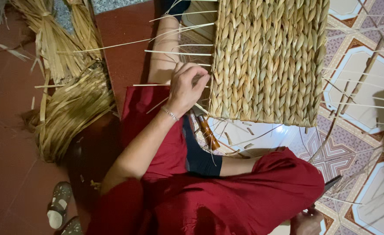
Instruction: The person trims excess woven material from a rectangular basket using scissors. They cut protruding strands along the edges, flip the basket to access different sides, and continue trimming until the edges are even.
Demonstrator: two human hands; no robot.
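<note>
Left hand (186,87) sits mid-frame at the left edge of the woven panel (268,61), fingers curled shut around a thin strand end (174,85) that sticks out sideways. The panel fills the upper centre of the frame and lies flat across the person's lap. More stiff strand ends (179,52) project from that same edge above the hand.

Right hand (307,219) is at the bottom right, mostly cut off. It grips scissors (331,182); I can't tell the finger position beyond that.

To work this edge well, my read: keep the pinch close to the weave so the strand doesn't kink, pull in line with the row, and keep the panel pressed flat.

Loose straw bundle (70,100) lies upper left on the red floor (9,130). A brown-handled tool (208,132) lies just below the panel's lower left corner. A sandal (59,204) lies lower left.
</note>
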